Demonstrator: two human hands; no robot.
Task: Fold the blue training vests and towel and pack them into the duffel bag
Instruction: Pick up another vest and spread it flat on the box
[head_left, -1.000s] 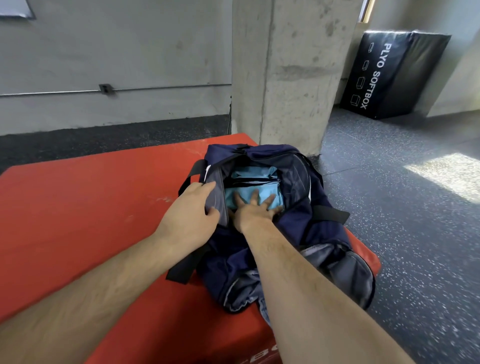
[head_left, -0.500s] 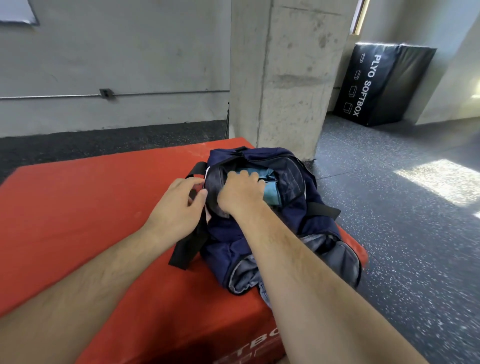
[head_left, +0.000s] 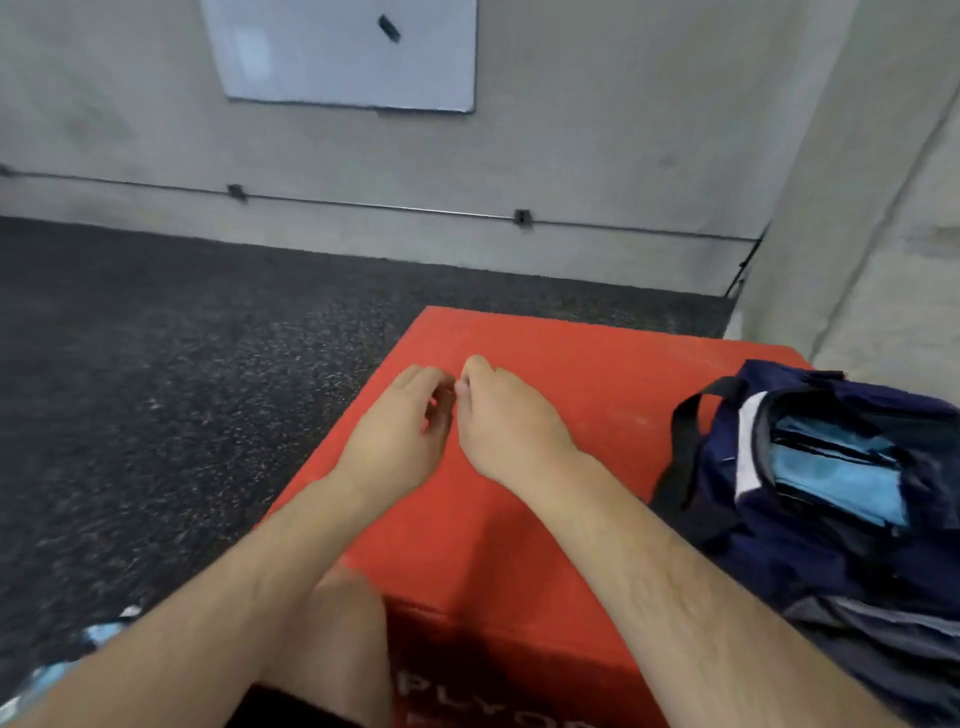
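Inside the cut-off duffel bag (head_left: 779, 561), blue fabric (head_left: 841, 483) shows only partly.

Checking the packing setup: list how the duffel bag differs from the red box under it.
Colour: the duffel bag is navy, the red box bright red. Shape: the bag slumps in folds; the box has a flat top and straight edges. State: the bag gapes open with light blue cloth inside; the box shows no opening. Both carry white: a stripe on the bag, lettering on the box.
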